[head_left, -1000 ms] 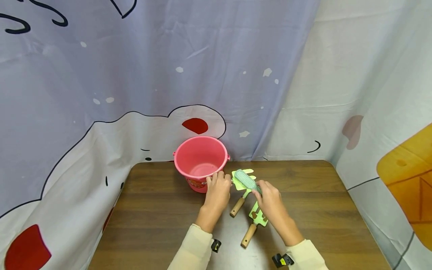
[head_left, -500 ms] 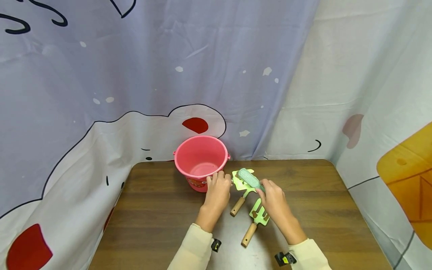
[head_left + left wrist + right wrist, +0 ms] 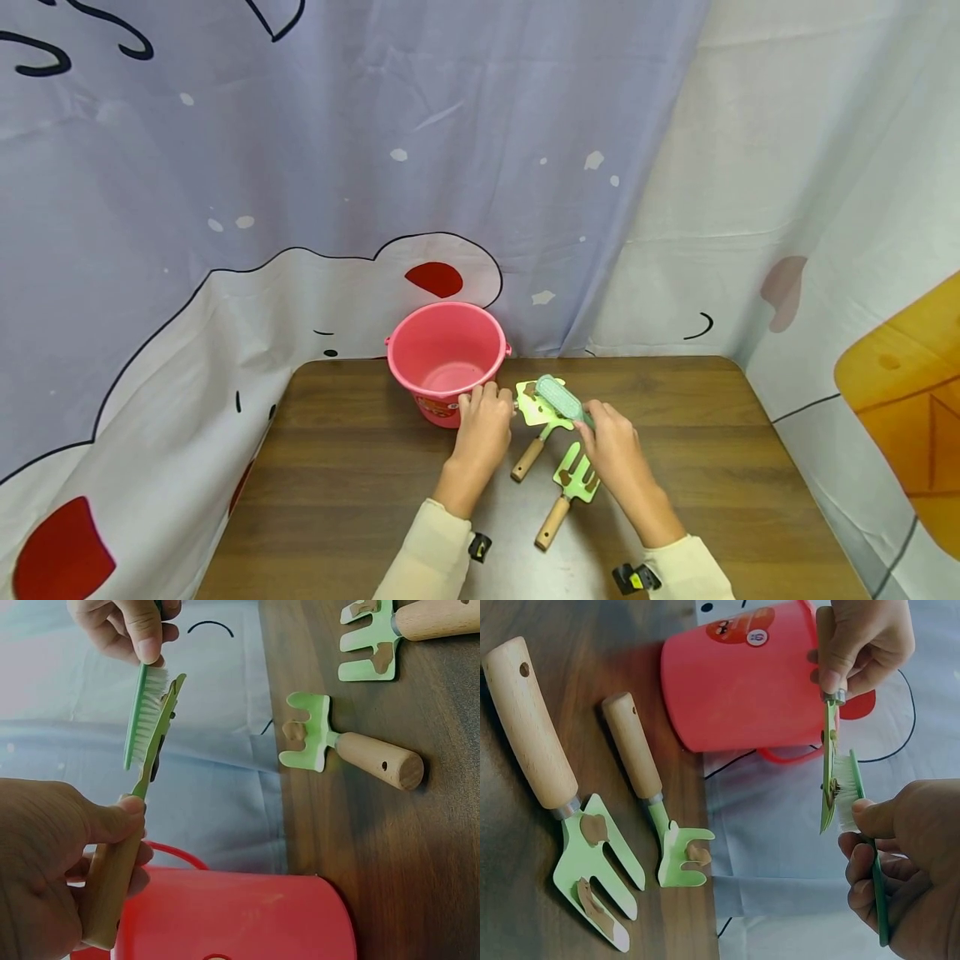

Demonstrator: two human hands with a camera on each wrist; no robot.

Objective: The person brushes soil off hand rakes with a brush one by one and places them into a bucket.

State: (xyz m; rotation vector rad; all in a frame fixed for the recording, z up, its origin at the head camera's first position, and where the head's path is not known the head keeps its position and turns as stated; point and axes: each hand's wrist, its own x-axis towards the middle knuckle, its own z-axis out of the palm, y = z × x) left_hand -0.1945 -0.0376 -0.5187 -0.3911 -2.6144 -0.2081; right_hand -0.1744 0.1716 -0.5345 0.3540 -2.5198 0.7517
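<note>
My left hand (image 3: 483,427) grips the wooden handle (image 3: 112,892) of a small garden trowel, holding its green blade (image 3: 828,769) up off the table. Brown clumps stick to the blade. Pinched in my right hand (image 3: 611,442) is a green brush (image 3: 561,397), its white bristles (image 3: 845,793) against the blade's soiled face. Below the hands, a small green rake (image 3: 310,733) with a wooden handle lies on the table. Nearer the front lies a green hand fork (image 3: 576,475). Both carry brown, mud-like patches.
A pink bucket (image 3: 447,342) stands at the back of the wooden table (image 3: 337,500), just behind my left hand. Its inside looks empty. A printed curtain (image 3: 450,167) hangs close along the table's back edge.
The brush and my right hand have shifted slightly to the right across the trowel blade, showing more of its brown clumps. My left hand, the bucket and the tools on the table stay put.
</note>
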